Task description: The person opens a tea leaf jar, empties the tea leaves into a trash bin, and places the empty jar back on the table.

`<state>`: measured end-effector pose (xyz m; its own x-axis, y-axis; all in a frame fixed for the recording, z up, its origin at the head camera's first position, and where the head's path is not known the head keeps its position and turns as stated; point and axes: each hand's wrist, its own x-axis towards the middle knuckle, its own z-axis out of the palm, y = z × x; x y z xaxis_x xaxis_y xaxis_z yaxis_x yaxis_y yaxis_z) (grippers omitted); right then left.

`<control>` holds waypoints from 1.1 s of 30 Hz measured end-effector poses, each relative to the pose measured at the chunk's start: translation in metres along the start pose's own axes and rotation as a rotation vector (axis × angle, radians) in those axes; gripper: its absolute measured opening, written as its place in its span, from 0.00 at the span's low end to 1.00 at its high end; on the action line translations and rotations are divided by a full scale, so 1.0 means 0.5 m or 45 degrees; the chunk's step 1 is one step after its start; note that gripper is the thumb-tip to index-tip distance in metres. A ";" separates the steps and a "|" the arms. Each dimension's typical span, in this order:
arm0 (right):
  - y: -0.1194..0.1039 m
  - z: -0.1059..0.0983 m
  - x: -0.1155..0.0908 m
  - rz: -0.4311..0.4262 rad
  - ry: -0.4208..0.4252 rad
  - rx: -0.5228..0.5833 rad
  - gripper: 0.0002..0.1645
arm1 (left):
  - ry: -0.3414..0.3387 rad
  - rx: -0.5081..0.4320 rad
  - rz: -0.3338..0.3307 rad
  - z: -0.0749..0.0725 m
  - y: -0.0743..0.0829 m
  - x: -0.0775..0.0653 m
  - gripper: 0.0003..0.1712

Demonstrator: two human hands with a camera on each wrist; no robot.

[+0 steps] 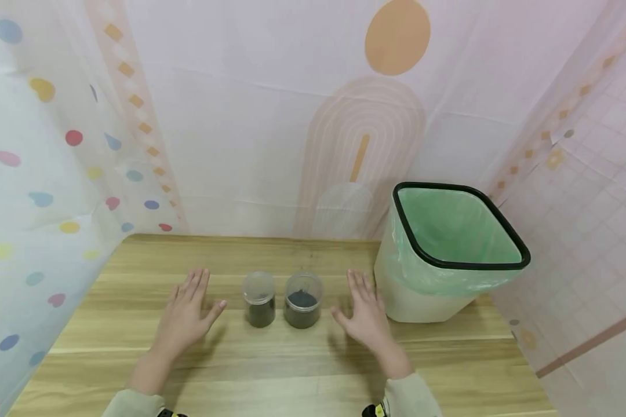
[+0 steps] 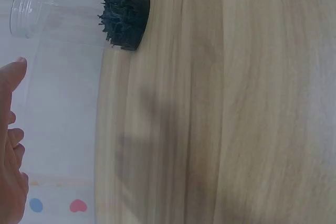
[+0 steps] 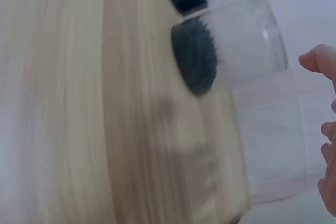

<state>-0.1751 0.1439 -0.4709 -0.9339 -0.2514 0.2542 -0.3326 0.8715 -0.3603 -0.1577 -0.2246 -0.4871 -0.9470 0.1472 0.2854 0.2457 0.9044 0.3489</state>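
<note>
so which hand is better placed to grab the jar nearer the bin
Right, I'd judge: the right hand is beside that jar with nothing between, while the left hand would have to reach past the other jar.

I see the person wearing pale, greyish-cream sleeves, the left sleeve and the right sleeve alike in plain cloth. Beside the left cuff shows a small black device touched with yellow; by the right one, a black wrist unit bears a bright yellow patch. Both are mostly hidden from sight.
</note>
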 end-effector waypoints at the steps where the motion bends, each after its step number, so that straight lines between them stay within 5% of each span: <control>1: -0.005 -0.001 0.000 0.003 -0.001 0.034 0.53 | 0.005 -0.002 0.002 -0.001 0.001 0.001 0.46; 12: -0.085 -0.002 -0.008 0.063 -0.011 0.369 0.66 | 0.017 -0.096 0.011 -0.010 0.015 0.006 0.51; 25: -0.164 0.043 -0.040 -0.068 -0.027 0.584 0.56 | -0.092 -0.345 -0.056 0.012 0.027 0.016 0.60; 33: -0.191 0.078 -0.047 -0.108 -0.076 0.684 0.53 | -0.076 -0.426 -0.081 0.020 0.049 0.017 0.54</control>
<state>-0.1264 0.0499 -0.4776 -0.9016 -0.3484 0.2565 -0.4124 0.5131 -0.7528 -0.1617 -0.1972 -0.4853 -0.9706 0.1273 0.2043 0.2308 0.7325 0.6405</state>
